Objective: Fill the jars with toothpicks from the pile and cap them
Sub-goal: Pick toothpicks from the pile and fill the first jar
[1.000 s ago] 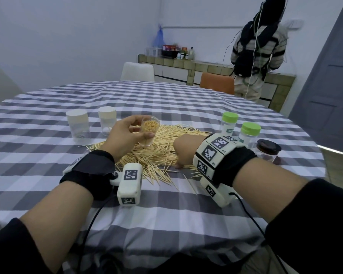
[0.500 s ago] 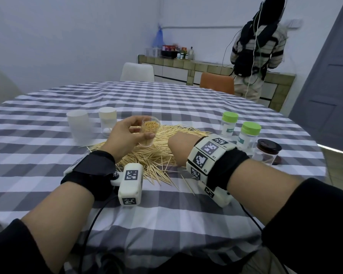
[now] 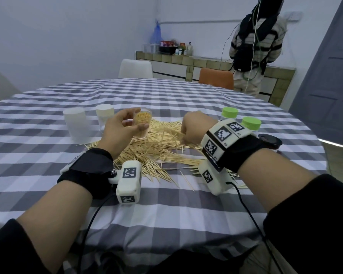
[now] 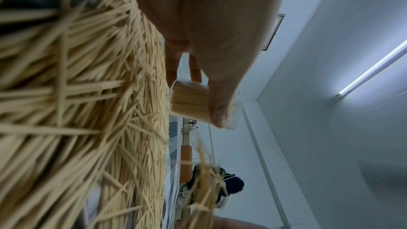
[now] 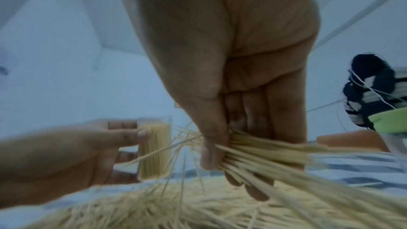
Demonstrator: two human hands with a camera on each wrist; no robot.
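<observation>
My left hand grips a small clear jar packed with toothpicks, held a little above the pile with its mouth uncapped. The same jar shows between thumb and fingers in the left wrist view, and the jar appears at left in the right wrist view. The toothpick pile spreads over the checked tablecloth. My right hand is lifted just above the pile, right of the jar, pinching a bunch of toothpicks between thumb and fingers.
Two white-capped jars stand left of the pile. Two green-capped jars and a dark-lidded jar stand to the right. A person stands at the far counter, with chairs behind the table.
My right hand has lifted from the pile with a bunch of toothpicks and moved up toward the jar. The left hand keeps the jar roughly where it was.
</observation>
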